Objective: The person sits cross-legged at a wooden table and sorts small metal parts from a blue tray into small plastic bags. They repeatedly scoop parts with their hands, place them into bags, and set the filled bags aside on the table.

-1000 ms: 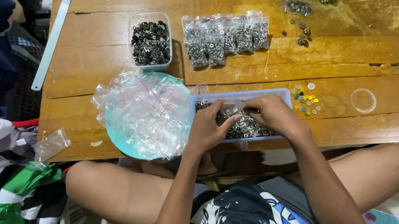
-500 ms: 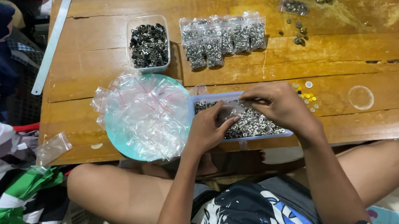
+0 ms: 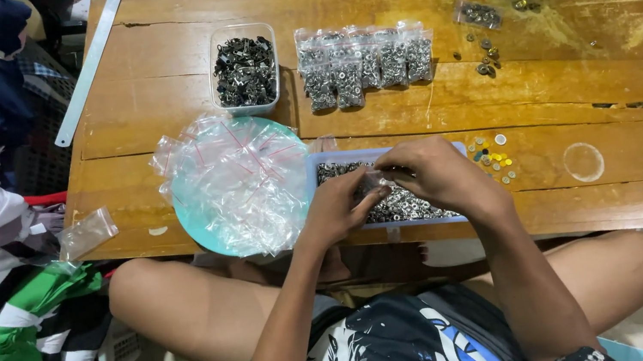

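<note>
**Both hands over the tray of small metal parts**

A shallow clear tray [image 3: 417, 206] filled with small metal parts lies at the lower centre of the frame, at the near edge of the wooden bench [image 3: 581, 67]. The left hand [image 3: 338, 204] and the right hand [image 3: 434, 175] meet above it, fingers curled and pinched together on a small clear bag [image 3: 375, 184]; what is inside it I cannot tell. Just left of the tray, a pile of empty clear bags [image 3: 235, 182] sits on a turquoise plate [image 3: 195, 228]. Higher in the frame stand a clear tub [image 3: 245, 70] of dark metal parts and a row of filled bags [image 3: 365, 60]. Small coloured pieces [image 3: 492, 156] lie right of the tray.
</note>
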